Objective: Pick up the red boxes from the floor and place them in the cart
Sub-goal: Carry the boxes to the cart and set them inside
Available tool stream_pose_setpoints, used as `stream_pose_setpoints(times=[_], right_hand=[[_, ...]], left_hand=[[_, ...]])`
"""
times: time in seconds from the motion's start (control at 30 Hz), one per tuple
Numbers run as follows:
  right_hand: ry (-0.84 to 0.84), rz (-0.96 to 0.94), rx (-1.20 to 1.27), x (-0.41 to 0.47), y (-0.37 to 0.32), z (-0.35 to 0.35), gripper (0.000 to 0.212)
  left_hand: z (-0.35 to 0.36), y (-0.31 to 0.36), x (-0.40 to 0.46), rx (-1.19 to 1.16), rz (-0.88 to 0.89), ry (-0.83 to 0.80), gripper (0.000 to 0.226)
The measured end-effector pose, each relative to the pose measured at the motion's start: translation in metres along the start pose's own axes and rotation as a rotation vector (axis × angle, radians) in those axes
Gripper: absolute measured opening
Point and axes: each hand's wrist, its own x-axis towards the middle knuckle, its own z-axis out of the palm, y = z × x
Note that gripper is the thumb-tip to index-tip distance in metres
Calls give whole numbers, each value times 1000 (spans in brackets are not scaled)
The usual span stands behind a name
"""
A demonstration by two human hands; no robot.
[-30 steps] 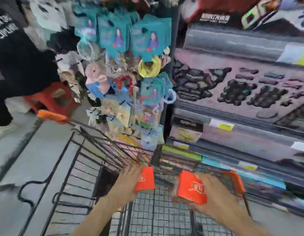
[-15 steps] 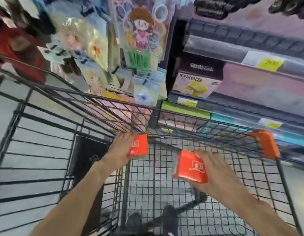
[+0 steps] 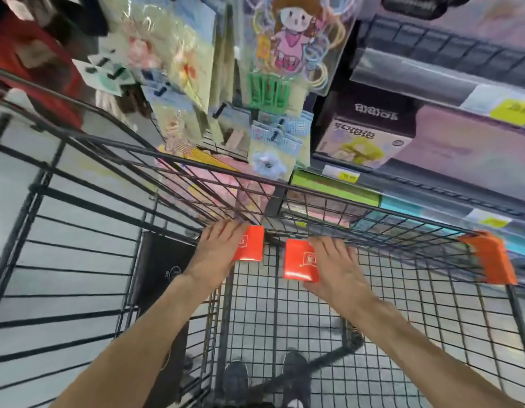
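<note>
Both my arms reach down into the black wire cart. My left hand holds a red box with white lettering by its left side, low against the cart's far wall. My right hand holds a second red box by its right side, just above the mesh floor. The two boxes lie side by side, a small gap between them. Fingers of both hands lie over the box tops; the thumbs are hidden.
An orange corner guard caps the cart's right rim. A black panel stands at the cart's left inside. Shop shelves with boxed goods and a rack of hanging packets stand right behind the cart. My shoes show through the mesh.
Both hands have moved forward and down into the cart with the red boxes, which now lie flatter near the far wall. The view has tilted further down.
</note>
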Motion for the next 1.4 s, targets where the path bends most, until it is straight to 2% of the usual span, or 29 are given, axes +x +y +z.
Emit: stream_pose_setpoints(times=[0.2,0.37,0.47,0.6,0.9,1.2,1.3,1.4], right_hand=[[71,69,39,36,-26,31,93],[110,78,11,42,-35,48,102],[98,53,-47,41,-35,46,103],[109,-13,-137,40,-39,42,93],[122,-66,-136,45,-30,55,80],[78,-114,-159,40,-20,59,86],[31,-180,-167,21,-11,43,87],[-24,-200,-99,-12,3,6,79]], left_hand=[[6,-3,1,-9,20,35,105],[12,-8,-1,-17,28,76,104],[13,-8,-2,-19,21,64,103],[13,-8,-3,-25,20,47,105],[9,-4,-3,-14,32,22,103],[-1,-3,-10,0,19,11,103],[-19,2,-23,11,52,-11,94],[-46,15,-38,1,116,-7,78]])
